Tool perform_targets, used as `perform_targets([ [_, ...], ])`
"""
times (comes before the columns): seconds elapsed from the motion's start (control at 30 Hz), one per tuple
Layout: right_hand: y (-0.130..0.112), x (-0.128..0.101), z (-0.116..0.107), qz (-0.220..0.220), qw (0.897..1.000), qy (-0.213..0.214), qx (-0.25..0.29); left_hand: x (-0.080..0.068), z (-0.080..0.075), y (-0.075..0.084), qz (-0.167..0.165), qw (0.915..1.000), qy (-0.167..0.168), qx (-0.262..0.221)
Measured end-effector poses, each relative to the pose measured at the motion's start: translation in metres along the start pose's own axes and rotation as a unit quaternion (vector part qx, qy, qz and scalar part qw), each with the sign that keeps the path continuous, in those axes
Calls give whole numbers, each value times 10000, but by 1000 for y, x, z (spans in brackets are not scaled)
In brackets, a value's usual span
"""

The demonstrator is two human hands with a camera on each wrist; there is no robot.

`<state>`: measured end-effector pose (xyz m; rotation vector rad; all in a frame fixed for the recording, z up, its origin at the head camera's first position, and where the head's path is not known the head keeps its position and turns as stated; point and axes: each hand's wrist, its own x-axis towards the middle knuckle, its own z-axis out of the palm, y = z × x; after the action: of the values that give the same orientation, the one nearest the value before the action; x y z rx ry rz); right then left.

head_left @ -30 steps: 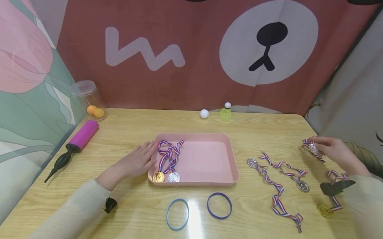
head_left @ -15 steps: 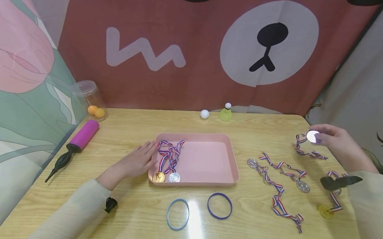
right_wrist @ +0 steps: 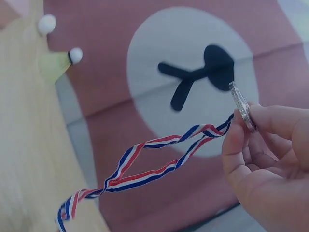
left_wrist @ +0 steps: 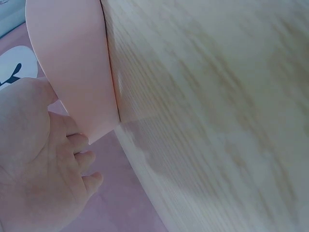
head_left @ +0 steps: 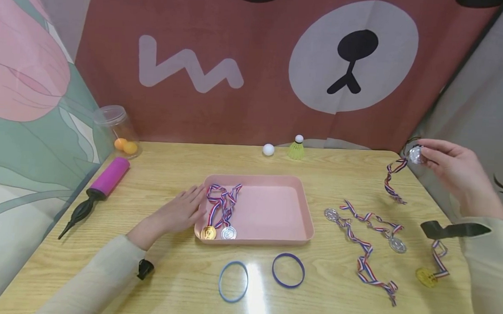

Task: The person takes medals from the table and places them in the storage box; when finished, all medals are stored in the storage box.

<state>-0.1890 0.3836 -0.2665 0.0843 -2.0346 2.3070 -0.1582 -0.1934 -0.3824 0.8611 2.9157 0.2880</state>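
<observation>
My right hand point(head_left: 453, 168) pinches a silver medal point(head_left: 414, 154) above the table's far right corner; its red, white and blue ribbon point(head_left: 391, 181) hangs down toward the wood. The right wrist view shows the silver medal point(right_wrist: 241, 106) edge-on between thumb and fingers of my right hand point(right_wrist: 268, 159), with the ribbon point(right_wrist: 154, 162) trailing left. My left hand point(head_left: 180, 211) lies flat with straight fingers against the left wall of the pink tray point(head_left: 274, 209). In the left wrist view my left hand point(left_wrist: 38, 164) rests beside the pink tray point(left_wrist: 72, 63). A gold medal point(head_left: 208, 232) and a silver medal point(head_left: 229, 232) lie in the tray.
Two silver medals with ribbons point(head_left: 366, 237) and a gold medal point(head_left: 426, 276) lie right of the tray. Two blue rubber bands point(head_left: 288, 269) sit near the front edge. A pink pump point(head_left: 100, 185), a jar of orange balls point(head_left: 115, 130), a white ball point(head_left: 268, 149) and a shuttlecock point(head_left: 296, 148) stand farther back.
My right hand has lifted the silver medal up off the table and back to the right; its ribbon now hangs almost clear of the wood. The left hand has stayed put.
</observation>
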Motion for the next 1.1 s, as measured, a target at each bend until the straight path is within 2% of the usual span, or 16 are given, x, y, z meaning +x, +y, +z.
perform_targets([
  [0.3,-20,-2,38,-826,9961,-173,274,-1,-1,1,-57,10000,-49,12],
  [0.5,-34,-7,69,-1194,9882,-568,775,-2,-1,2,-19,10000,44,-3],
  [0.67,-44,-16,96,-1411,9841,-854,660,-2,-1,2,-28,10000,23,25],
  [0.83,-49,-23,124,-1788,9695,-1480,790,-1,-1,2,-35,10000,11,8],
  [1.0,-48,-27,149,-1813,9594,-2009,793,0,-1,2,-16,10000,22,23],
  [1.1,-44,-30,164,-1832,9566,-2220,460,0,-1,2,-17,10000,12,50],
])
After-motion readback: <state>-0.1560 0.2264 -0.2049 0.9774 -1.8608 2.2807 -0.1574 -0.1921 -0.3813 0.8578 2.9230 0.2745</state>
